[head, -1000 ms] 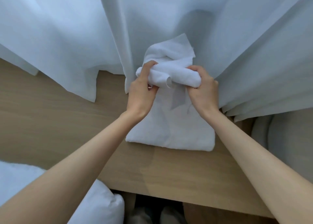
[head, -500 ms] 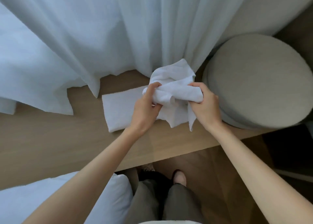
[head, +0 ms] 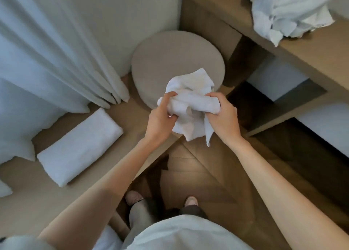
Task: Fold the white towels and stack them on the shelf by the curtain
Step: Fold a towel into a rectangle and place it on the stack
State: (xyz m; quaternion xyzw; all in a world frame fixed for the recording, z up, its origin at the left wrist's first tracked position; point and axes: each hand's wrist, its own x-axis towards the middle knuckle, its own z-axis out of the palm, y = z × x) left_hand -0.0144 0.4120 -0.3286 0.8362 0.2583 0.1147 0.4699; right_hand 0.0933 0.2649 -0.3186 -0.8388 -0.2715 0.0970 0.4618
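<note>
Now, left hand (head: pixel 160 118) and right hand (head: pixel 223 118) clutch the bunched white towel (head: pixel 188 100); folded towel (head: pixel 79 147) sits left of the grip, on the shelf (head: pixel 24 185). Corners dangling below might snag and undo it.

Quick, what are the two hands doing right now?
Left hand: closed, gripping the crumpled white towel.
Right hand: closed, gripping the same towel's other end.

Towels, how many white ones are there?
3: a folded towel on the shelf by the curtain; a crumpled towel gripped by the left hand and right hand; a rumpled heap on the desk, maybe hiding more.
</note>
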